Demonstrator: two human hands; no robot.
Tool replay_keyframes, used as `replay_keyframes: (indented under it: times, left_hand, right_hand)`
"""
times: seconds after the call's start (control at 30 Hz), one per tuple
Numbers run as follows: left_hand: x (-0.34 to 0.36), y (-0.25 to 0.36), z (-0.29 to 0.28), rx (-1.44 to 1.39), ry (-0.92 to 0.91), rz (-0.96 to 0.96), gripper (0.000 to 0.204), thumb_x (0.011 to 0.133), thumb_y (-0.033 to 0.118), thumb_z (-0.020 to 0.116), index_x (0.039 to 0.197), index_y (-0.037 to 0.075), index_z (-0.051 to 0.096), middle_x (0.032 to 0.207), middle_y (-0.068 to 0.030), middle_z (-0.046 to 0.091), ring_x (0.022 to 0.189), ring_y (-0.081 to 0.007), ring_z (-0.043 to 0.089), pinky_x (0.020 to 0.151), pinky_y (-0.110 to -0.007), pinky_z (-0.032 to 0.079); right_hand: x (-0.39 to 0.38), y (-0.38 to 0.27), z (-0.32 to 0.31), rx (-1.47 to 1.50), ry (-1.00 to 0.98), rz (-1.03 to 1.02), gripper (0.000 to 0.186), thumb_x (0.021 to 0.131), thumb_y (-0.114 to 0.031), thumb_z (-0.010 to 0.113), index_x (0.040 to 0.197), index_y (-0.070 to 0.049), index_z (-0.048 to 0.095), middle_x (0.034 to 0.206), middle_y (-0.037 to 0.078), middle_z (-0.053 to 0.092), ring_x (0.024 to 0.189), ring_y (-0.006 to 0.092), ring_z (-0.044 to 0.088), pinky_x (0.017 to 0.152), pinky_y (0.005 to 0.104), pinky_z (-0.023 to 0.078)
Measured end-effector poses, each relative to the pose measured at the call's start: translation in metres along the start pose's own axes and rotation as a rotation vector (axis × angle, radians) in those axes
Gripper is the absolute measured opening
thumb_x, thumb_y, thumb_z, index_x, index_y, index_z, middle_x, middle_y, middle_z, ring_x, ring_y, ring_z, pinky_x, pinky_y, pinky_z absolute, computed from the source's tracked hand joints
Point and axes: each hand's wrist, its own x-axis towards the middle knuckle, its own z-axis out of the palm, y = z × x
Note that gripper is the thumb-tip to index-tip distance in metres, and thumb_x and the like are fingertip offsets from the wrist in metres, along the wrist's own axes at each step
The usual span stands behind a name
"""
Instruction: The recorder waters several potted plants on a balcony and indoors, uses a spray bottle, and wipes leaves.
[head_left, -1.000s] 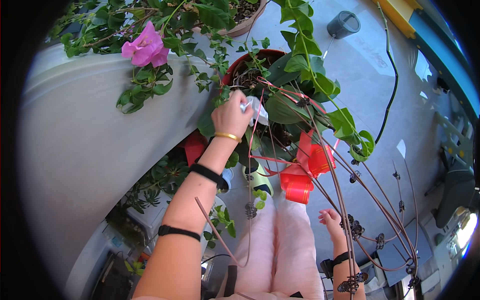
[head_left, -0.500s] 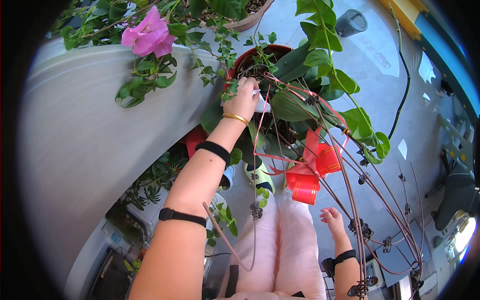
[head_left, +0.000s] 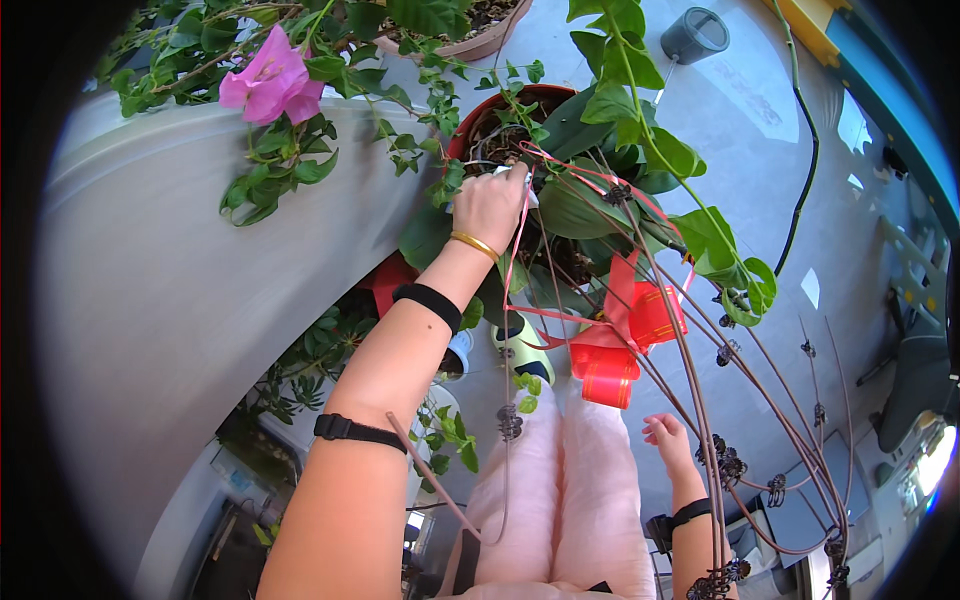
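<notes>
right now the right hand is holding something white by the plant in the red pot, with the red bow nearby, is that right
No, it isn't the right hand. The head view shows the left hand holding something white by the plant in the red pot, with the red bow nearby.

There was one left hand [head_left: 490,208], one right hand [head_left: 670,444], one gold bracelet [head_left: 475,244], three black arm bands [head_left: 432,304], one red bow [head_left: 622,322] and one pink flower bunch [head_left: 270,78].

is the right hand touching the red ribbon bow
Apart: the head view shows grey floor between the right hand and the red ribbon bow.
</notes>
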Motion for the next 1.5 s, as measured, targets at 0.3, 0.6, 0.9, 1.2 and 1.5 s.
replay_keyframes:
  times: [0.3,0.6,0.9,1.2,1.5]
  left_hand:
    - [0.01,-0.004,0.011,0.005,0.03,-0.037,0.011,0.073,0.01,0.052,0.084,0.009,0.054,0.069,-0.0089,0.061,0.064,-0.0242,0.062,0.057,-0.036,0.049]
    - [0.01,-0.008,0.014,0.013,0.147,-0.019,0.009,0.074,0.011,0.052,0.082,0.013,0.055,0.065,-0.0061,0.059,0.063,-0.0237,0.06,0.054,-0.037,0.045]
    - [-0.071,-0.014,-0.026,-0.791,0.173,-0.674,0.012,0.071,0.01,0.064,0.081,0.008,0.058,0.074,-0.0044,0.063,0.07,-0.018,0.062,0.063,-0.029,0.047]
    - [-0.065,-0.017,-0.023,-0.905,0.194,-0.66,0.014,0.069,0.011,0.067,0.077,0.004,0.058,0.073,-0.0057,0.063,0.069,-0.016,0.061,0.064,-0.027,0.046]
    - [0.011,-0.006,0.011,-0.475,0.019,-0.61,0.012,0.069,0.021,0.066,0.074,0.012,0.06,0.083,-0.0055,0.063,0.072,-0.0274,0.06,0.061,-0.036,0.046]
  right_hand:
    - [-0.002,-0.006,0.002,-0.015,-0.013,0.015,0.019,0.086,-0.019,0.05,0.09,-0.003,0.059,0.075,0.004,0.061,0.063,0.0099,0.054,0.062,0.0229,0.044]
    - [-0.007,-0.014,0.0,-0.007,-0.014,-0.021,0.018,0.086,-0.018,0.049,0.09,-0.004,0.059,0.074,0.004,0.061,0.064,0.0094,0.054,0.062,0.0226,0.043]
    - [0.011,-0.003,-0.005,-0.042,-0.01,-0.051,0.019,0.087,-0.018,0.049,0.091,-0.003,0.059,0.075,0.004,0.06,0.064,0.0095,0.054,0.062,0.0227,0.043]
    - [0.005,-0.03,0.008,-0.057,-0.017,-0.027,0.02,0.086,-0.02,0.051,0.091,-0.002,0.058,0.076,0.005,0.06,0.066,0.0106,0.054,0.064,0.0238,0.044]
    - [0.008,-0.039,0.013,-0.054,-0.022,-0.074,0.02,0.085,-0.018,0.051,0.09,0.0,0.058,0.077,0.007,0.06,0.068,0.0127,0.056,0.063,0.0248,0.046]
